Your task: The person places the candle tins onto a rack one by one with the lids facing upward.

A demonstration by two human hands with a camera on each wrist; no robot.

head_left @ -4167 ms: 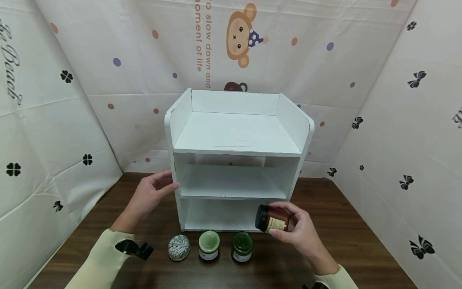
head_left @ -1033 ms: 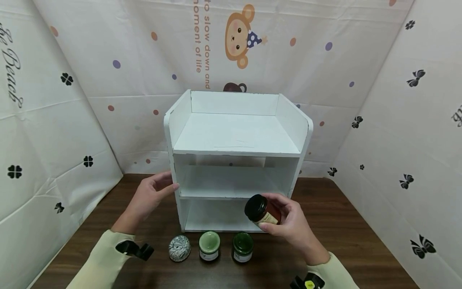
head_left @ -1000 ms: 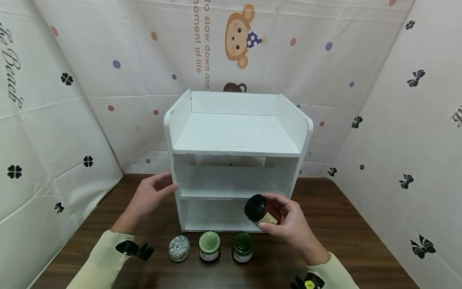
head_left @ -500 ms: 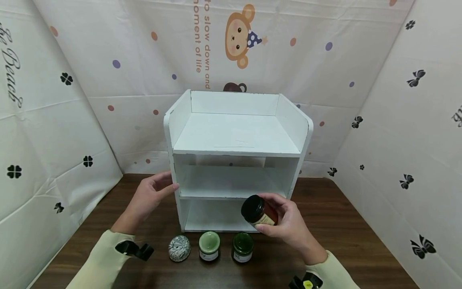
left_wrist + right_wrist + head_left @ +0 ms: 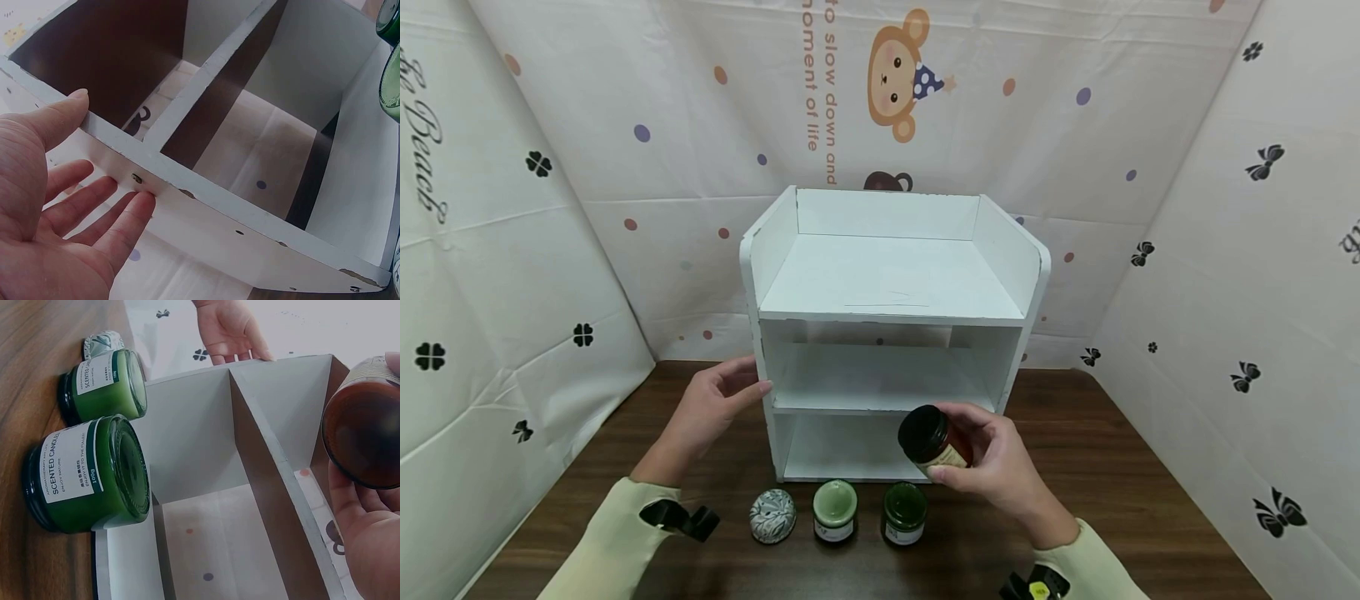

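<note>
My right hand (image 5: 996, 458) grips an amber glass jar (image 5: 951, 454) with a black lid and cream label. It holds the jar tilted, lid up and to the left, in front of the white shelf unit's (image 5: 887, 275) lowest compartment. In the right wrist view the jar's round brown base (image 5: 365, 434) faces the camera. My left hand (image 5: 718, 404) rests at the unit's left side, thumb on the front edge. The left wrist view shows its fingers (image 5: 128, 231) loosely extended along the outer side panel.
On the wooden table (image 5: 1075, 500), in front of the unit, stand a dark green candle jar (image 5: 904, 512), a light green candle jar (image 5: 835, 510) and a round black-and-white patterned item (image 5: 772, 516). Printed white cloth (image 5: 685, 125) hangs behind and at both sides.
My right hand has carried the amber jar left and slightly up, and its lid has turned more toward the head camera. The left hand and the items on the table have stayed put.
</note>
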